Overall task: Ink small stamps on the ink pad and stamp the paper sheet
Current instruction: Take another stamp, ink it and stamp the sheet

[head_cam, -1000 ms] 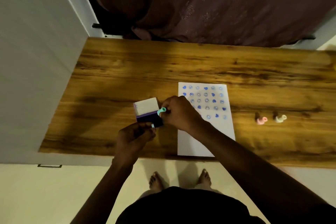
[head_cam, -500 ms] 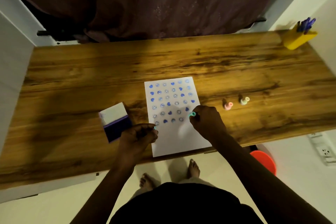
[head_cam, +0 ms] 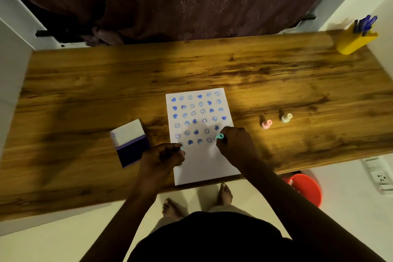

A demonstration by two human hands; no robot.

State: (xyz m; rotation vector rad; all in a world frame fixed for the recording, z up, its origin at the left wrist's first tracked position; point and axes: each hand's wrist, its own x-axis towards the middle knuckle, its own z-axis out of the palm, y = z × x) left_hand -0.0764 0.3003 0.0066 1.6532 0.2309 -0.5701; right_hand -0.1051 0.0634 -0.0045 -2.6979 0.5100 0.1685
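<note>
Right hand (head_cam: 235, 144) pinches a teal stamp (head_cam: 219, 136) down on the paper sheet (head_cam: 204, 161), right end of the last printed row, near the desk's front edge. Left hand (head_cam: 162, 158) is curled on a second teal stamp (head_cam: 181, 147) at the row's left end. Ink pad (head_cam: 130, 143) sits open just left of the sheet. Stamps look light, rigid, tip-prone: grip at the stem, press straight. Sheet's thin, may slide.
</note>
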